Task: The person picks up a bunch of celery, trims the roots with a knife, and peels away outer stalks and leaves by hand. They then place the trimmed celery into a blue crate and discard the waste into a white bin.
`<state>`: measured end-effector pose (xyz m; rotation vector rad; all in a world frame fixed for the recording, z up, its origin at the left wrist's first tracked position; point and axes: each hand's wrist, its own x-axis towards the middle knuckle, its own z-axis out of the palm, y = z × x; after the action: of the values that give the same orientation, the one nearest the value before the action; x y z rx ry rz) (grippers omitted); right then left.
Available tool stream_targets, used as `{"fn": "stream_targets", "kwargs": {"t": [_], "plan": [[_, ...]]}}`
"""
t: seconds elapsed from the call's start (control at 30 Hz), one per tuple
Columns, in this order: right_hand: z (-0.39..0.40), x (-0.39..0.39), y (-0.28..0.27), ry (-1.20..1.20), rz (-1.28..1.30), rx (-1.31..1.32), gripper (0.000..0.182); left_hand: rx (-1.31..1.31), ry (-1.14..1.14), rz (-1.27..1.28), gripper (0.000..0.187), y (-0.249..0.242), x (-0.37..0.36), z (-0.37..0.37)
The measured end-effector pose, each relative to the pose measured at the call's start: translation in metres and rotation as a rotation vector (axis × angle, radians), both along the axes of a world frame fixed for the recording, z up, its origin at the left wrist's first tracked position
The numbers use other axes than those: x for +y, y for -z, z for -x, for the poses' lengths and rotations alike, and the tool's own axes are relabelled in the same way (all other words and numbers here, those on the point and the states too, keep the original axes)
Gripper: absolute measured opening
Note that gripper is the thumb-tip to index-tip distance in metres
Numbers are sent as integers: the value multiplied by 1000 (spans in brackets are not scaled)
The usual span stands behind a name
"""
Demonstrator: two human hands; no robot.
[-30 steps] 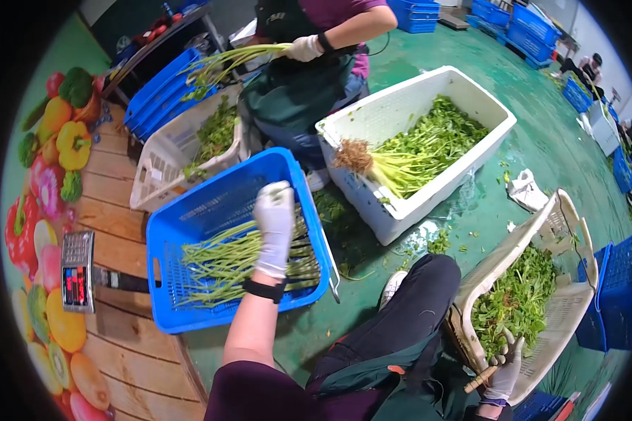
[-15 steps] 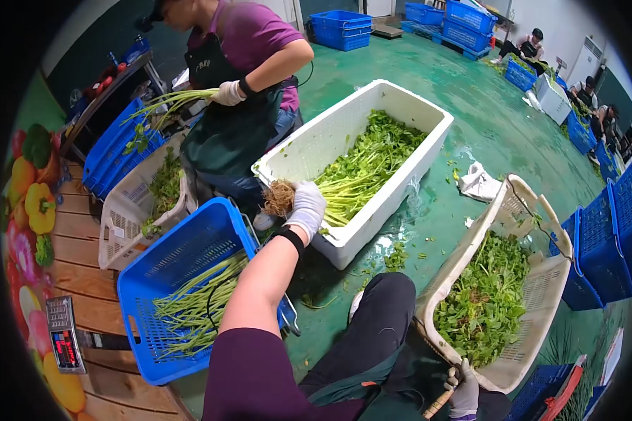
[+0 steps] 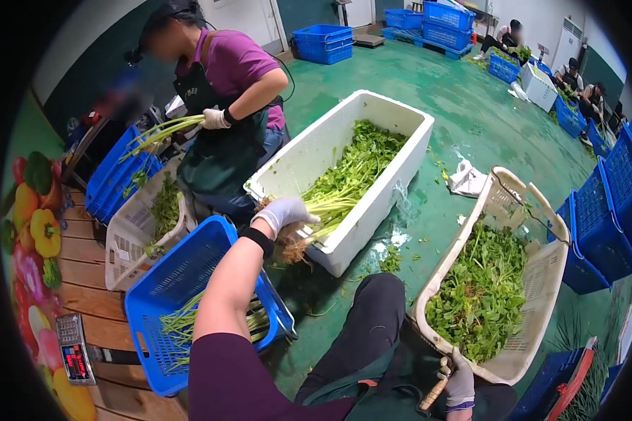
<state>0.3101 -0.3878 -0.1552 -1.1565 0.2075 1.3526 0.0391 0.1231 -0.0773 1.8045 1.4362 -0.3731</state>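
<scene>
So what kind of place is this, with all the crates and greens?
Likely a vegetable packing or sorting floor. A white foam box of rooted leafy greens, blue plastic crates, a weighing scale, and other workers seated among crates suggest it.

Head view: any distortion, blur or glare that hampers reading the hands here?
Head view: strong fisheye bend with black corners; even indoor light, no harsh glare. The left hand on the rooted greens is sharp, while the right hand sits cramped at the bottom edge.
</scene>
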Motion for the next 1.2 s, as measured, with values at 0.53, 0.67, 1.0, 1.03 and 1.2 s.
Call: {"fn": "stream_targets", "kwargs": {"t": [0.53, 0.67, 1.0, 1.03, 1.2], "plan": [[4, 14, -18, -381, -40, -102, 37, -927, -599, 600, 23, -86, -98, 14], [10, 46, -71, -278, -64, -397, 40, -1255, -288, 481, 16, -66, -244, -67], [12, 50, -110, -169, -77, -691, 26, -1101, -608, 1056, 19, 6, -346, -161], [7, 51, -99, -136, -108, -711, 23, -1088, -548, 1080, 20, 9, -345, -161], [-22, 51, -103, -123, -88, -776, 23, -789, -129, 894, 25, -29, -333, -161]]}}
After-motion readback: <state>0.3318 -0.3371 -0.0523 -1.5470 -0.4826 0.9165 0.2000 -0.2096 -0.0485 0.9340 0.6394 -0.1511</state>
